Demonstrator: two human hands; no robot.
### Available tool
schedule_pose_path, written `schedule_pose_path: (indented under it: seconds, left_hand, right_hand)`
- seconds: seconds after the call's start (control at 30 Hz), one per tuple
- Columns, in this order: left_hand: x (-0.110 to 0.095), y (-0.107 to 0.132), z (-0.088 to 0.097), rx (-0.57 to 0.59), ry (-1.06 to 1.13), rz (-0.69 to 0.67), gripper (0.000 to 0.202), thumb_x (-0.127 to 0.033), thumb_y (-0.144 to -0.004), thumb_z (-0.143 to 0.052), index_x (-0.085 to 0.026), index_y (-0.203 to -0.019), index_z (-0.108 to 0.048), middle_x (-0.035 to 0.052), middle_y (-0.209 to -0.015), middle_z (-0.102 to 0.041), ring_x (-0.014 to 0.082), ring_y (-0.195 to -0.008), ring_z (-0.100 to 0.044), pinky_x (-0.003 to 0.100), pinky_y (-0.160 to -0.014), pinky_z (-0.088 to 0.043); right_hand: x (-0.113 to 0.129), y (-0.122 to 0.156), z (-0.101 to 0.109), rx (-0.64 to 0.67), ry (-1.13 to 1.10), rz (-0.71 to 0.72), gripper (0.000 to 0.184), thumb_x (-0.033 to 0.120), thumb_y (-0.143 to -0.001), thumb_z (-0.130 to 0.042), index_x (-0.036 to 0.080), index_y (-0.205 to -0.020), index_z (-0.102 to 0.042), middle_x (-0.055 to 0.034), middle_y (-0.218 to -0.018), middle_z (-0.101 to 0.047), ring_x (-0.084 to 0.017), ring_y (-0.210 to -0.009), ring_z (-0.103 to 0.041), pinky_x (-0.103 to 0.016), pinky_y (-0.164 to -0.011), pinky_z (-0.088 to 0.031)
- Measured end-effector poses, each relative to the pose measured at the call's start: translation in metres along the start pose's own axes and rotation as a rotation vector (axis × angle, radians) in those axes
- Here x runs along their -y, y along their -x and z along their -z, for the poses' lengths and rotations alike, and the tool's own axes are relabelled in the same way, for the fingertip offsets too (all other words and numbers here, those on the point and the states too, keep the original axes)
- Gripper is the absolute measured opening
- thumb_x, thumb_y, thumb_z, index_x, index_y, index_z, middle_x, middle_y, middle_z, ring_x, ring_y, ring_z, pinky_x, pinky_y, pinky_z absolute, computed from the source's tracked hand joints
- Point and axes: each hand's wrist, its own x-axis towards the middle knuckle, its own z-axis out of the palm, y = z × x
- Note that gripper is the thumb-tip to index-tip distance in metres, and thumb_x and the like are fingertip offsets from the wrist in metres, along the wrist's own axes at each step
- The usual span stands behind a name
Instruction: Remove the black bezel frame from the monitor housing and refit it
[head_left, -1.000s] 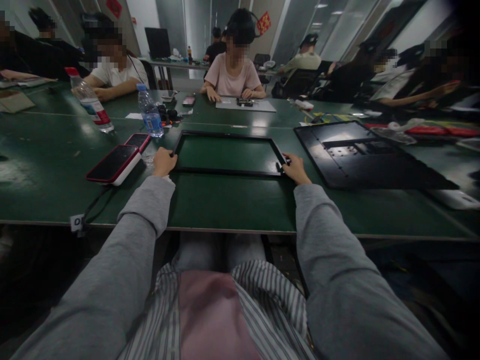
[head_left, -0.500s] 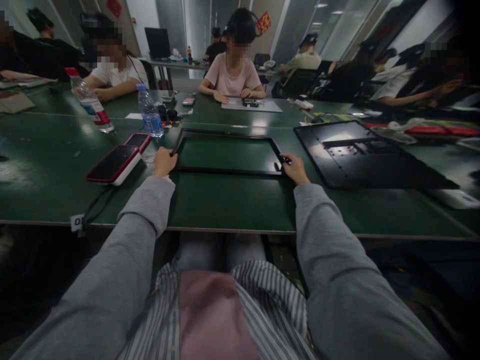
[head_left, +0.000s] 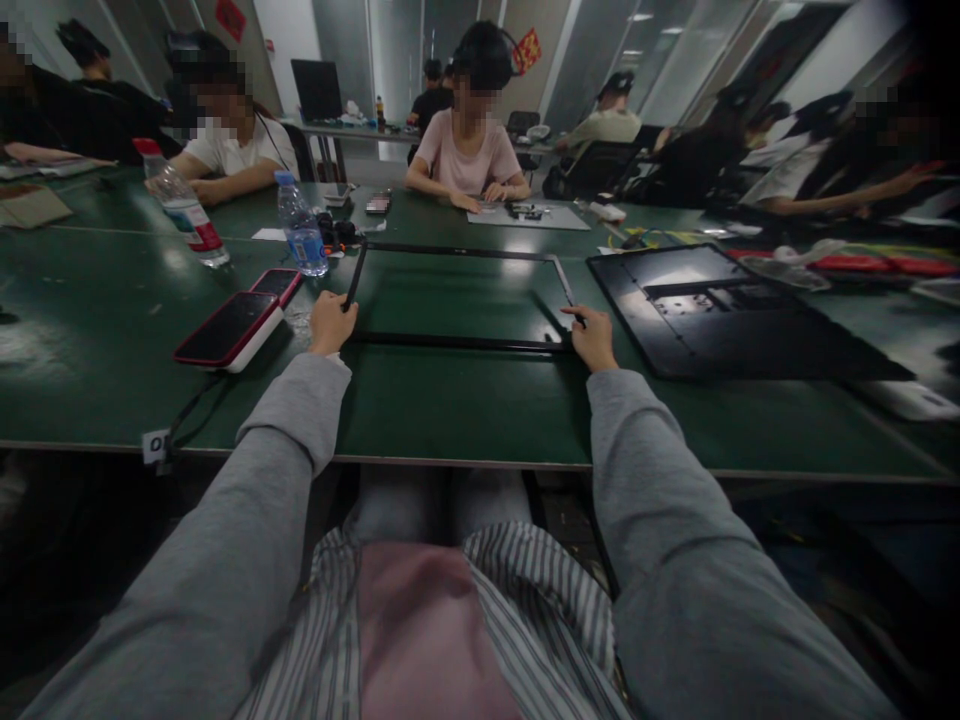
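A thin black rectangular screen bezel (head_left: pixel 457 343) is held between my two hands, its far side tilted up off the green table. My left hand (head_left: pixel 330 322) is closed around the left side bar near the front corner. At the opposite side, my right hand (head_left: pixel 594 335) pinches the right bar, with its index finger lying along the bar. Green tabletop shows through the open middle of the bezel. Just right of my right hand lies a large black back panel (head_left: pixel 705 310), flat on the table.
Left of the bezel are a phone (head_left: pixel 229 328) on a white block with a cable, a blue-capped bottle (head_left: pixel 304 235) and a tilted red-capped bottle (head_left: pixel 191 220). Across the table, a person in pink (head_left: pixel 472 150) works at a grey board (head_left: pixel 555 216). Red and yellow items (head_left: pixel 862 258) lie at right.
The far side of the bezel has risen a little, and its right bar now catches the light. My right index finger has straightened somewhat. The grey board opposite has shifted right.
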Motion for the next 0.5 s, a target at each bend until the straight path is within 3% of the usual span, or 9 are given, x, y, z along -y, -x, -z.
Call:
schedule_pose_path:
  seconds: [0.23,0.5]
  left_hand:
    - [0.0039,-0.0029,-0.0042,0.014,0.005,-0.005,0.035,-0.032,-0.102,-0.059,-0.016,-0.126,-0.078,0.0180,-0.129,-0.068,0.0336,-0.125,-0.064,0.045,-0.109,-0.050]
    - [0.0030,0.0002,-0.0015,0.045,-0.041,0.004,0.035,-0.035,-0.100,-0.059,-0.019,-0.124,-0.080,0.0168,-0.125,-0.069,0.0334,-0.121,-0.064,0.044,-0.103,-0.051]
  right_hand:
    - [-0.0065,-0.0028,-0.0044,0.003,0.009,0.000,0.055,0.012,-0.082,-0.046,0.021,-0.124,-0.080,-0.0108,-0.132,-0.074,-0.032,-0.129,-0.061,-0.053,-0.116,-0.047]
    - [-0.0077,-0.0028,-0.0060,0.008,-0.028,-0.084,0.052,0.016,-0.077,-0.052,0.023,-0.119,-0.082,-0.0118,-0.110,-0.077,-0.034,-0.115,-0.067,-0.057,-0.108,-0.053]
